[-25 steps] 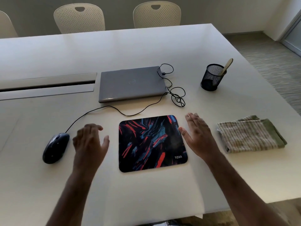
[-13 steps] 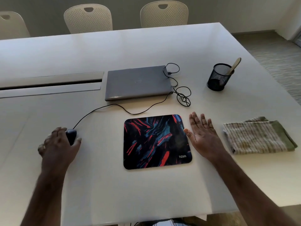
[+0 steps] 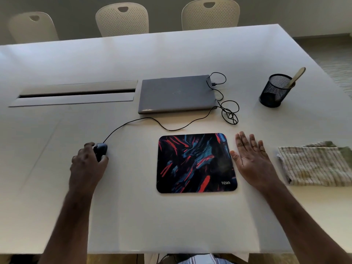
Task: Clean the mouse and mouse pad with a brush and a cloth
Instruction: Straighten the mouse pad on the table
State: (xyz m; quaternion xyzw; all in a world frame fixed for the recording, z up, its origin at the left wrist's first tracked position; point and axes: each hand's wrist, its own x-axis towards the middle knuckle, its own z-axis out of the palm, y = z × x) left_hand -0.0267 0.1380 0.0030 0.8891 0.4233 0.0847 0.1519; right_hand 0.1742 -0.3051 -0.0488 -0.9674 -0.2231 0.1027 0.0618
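My left hand (image 3: 86, 164) grips the dark wired mouse (image 3: 101, 150) on the white table, left of the mouse pad; only the mouse's front shows past my fingers. The black mouse pad (image 3: 196, 162) with red and blue streaks lies flat at the middle. My right hand (image 3: 251, 161) lies flat and open on the table just right of the pad, its thumb at the pad's edge. A folded striped cloth (image 3: 316, 165) lies further right. A pale brush handle (image 3: 297, 76) sticks out of a black mesh cup (image 3: 274, 91) at the back right.
A closed grey laptop (image 3: 176, 93) sits behind the pad, and the mouse cable (image 3: 228, 111) loops beside it. A long cable slot (image 3: 76, 93) is set into the table at the left. Three pale chairs (image 3: 122, 20) stand at the far edge.
My left hand moved left from beside the pad and took hold of the mouse. My right hand settled flat next to the pad's right edge.
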